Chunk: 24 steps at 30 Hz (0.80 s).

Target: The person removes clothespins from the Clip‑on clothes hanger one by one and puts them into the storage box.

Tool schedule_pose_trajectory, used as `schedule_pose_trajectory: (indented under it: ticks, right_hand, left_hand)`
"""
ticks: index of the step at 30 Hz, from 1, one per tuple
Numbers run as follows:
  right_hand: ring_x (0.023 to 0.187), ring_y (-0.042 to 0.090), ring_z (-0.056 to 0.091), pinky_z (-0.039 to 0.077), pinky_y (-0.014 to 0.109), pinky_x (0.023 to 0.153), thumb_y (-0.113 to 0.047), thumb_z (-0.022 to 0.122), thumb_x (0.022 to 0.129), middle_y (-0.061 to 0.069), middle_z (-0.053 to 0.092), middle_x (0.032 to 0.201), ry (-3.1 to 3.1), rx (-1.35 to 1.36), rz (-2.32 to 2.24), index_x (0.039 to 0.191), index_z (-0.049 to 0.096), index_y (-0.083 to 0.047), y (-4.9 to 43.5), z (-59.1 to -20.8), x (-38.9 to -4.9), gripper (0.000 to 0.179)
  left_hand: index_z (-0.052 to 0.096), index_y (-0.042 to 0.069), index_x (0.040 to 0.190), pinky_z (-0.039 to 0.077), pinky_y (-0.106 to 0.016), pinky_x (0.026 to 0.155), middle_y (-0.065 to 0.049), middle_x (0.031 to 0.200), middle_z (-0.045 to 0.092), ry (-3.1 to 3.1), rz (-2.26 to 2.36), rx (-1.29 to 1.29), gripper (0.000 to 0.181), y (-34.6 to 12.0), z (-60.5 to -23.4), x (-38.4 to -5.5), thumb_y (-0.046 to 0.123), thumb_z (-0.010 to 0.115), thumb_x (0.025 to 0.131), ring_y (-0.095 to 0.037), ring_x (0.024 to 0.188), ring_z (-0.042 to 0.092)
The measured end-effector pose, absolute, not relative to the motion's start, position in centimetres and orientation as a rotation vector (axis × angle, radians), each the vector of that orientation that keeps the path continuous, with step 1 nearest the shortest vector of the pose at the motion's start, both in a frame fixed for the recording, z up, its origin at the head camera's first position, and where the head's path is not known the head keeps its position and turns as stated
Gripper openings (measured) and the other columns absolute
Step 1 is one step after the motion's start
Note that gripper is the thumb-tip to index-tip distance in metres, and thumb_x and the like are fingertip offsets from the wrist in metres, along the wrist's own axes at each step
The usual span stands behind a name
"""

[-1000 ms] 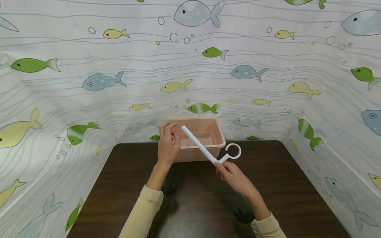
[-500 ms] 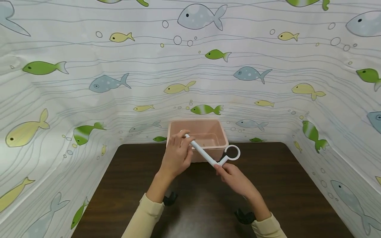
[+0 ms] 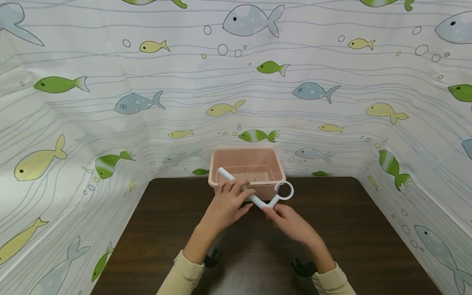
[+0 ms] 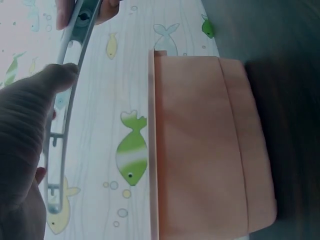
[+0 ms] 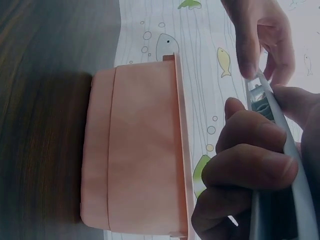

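Observation:
A white plastic clothes hanger is held slanted over the table, in front of the pink bin, its round hook toward the right. My right hand grips it near the base of the hook; in the right wrist view its curled fingers wrap the hanger's body. My left hand pinches the long arm partway along, fingers over the top and thumb beneath. The left wrist view shows the thumb against the hanger's ribbed, hollow underside.
Behind the hands, a pink plastic bin stands at the far edge of the dark wooden table. Fish-patterned white sheeting encloses the back and sides. Black wrist-worn pieces show beneath both forearms.
My left hand has come from beside the bin's left rim to the hanger's tip, then down along its arm toward my right hand. The right hand keeps its grip, nearly still.

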State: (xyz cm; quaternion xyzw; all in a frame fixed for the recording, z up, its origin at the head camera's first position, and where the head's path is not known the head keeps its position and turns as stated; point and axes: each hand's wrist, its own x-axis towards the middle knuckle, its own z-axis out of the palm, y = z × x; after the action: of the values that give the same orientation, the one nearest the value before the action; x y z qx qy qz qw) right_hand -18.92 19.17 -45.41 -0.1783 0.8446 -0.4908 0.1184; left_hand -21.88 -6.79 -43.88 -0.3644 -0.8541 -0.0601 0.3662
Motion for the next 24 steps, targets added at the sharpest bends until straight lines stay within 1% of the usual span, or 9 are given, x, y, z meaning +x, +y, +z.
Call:
schedule_pose_trajectory:
  ticks: [1,4,9,12,15,19,22,24]
  right_hand:
    - [0.053,0.011,0.034,0.033,0.027,0.049,-0.052,0.049,0.114,-0.003,0.046,0.070,2.462,-0.519,-1.435,0.100,0.067,-0.013,19.1,-45.4,-18.9,0.046]
    - [0.054,0.011,0.034,0.033,0.027,0.049,-0.053,0.049,0.114,-0.003,0.045,0.069,2.448,-0.522,-1.421,0.100,0.066,-0.012,19.1,-45.3,-18.9,0.046]
    - [0.053,0.011,0.032,0.031,0.028,0.049,-0.056,0.050,0.112,-0.004,0.043,0.068,2.454,-0.532,-1.387,0.100,0.065,-0.013,18.9,-45.1,-18.9,0.047]
    - [0.054,0.011,0.033,0.032,0.027,0.050,-0.057,0.051,0.111,-0.005,0.043,0.068,2.469,-0.536,-1.355,0.098,0.065,-0.014,18.8,-45.0,-18.8,0.047]
    - [0.057,0.010,0.037,0.035,0.027,0.053,-0.057,0.056,0.110,-0.005,0.045,0.072,2.519,-0.545,-1.306,0.101,0.066,-0.017,18.7,-45.0,-18.8,0.042]
    - [0.061,0.009,0.042,0.039,0.028,0.057,-0.060,0.063,0.105,-0.007,0.048,0.076,2.681,-0.556,-1.184,0.106,0.066,-0.027,18.5,-44.8,-18.7,0.033]
    - [0.060,0.006,0.044,0.039,0.028,0.056,-0.061,0.067,0.102,-0.011,0.049,0.073,2.869,-0.594,-1.018,0.102,0.063,-0.033,18.5,-44.7,-18.6,0.028]
    - [0.057,0.005,0.043,0.037,0.027,0.055,-0.059,0.070,0.100,-0.013,0.048,0.069,2.996,-0.649,-0.897,0.100,0.062,-0.034,18.4,-44.6,-18.6,0.026]
  left_hand:
    - [0.069,0.028,0.132,0.042,-0.050,0.105,-0.002,0.144,0.059,-2.210,-0.148,-0.935,0.047,-6.8,-43.9,-21.8,0.042,0.088,0.092,-0.025,0.125,0.055]
    - [0.073,0.028,0.124,0.041,-0.051,0.105,0.001,0.133,0.064,-2.202,-0.149,-0.942,0.039,-6.8,-43.8,-21.6,0.040,0.089,0.091,-0.024,0.123,0.059]
    - [0.075,0.026,0.116,0.042,-0.049,0.104,0.006,0.118,0.070,-2.181,-0.148,-0.982,0.033,-6.7,-43.6,-21.4,0.036,0.091,0.090,-0.019,0.116,0.063]
    - [0.076,0.026,0.113,0.046,-0.047,0.104,0.007,0.114,0.071,-2.170,-0.143,-1.007,0.030,-6.8,-43.6,-21.3,0.036,0.091,0.089,-0.018,0.113,0.066]
    - [0.077,0.027,0.110,0.049,-0.046,0.103,0.008,0.112,0.073,-2.152,-0.133,-1.000,0.029,-7.0,-43.7,-21.3,0.037,0.092,0.088,-0.017,0.110,0.068]
    - [0.078,0.026,0.108,0.051,-0.045,0.101,0.008,0.110,0.075,-2.150,-0.130,-0.955,0.029,-7.4,-43.9,-21.2,0.038,0.093,0.086,-0.017,0.107,0.069]
    - [0.078,0.025,0.107,0.051,-0.045,0.100,0.007,0.109,0.076,-2.170,-0.143,-0.918,0.030,-7.7,-44.1,-21.2,0.038,0.094,0.085,-0.017,0.107,0.070]
    - [0.079,0.025,0.107,0.051,-0.045,0.099,0.008,0.108,0.076,-2.188,-0.163,-0.894,0.030,-7.9,-44.3,-21.0,0.038,0.094,0.085,-0.017,0.106,0.069]
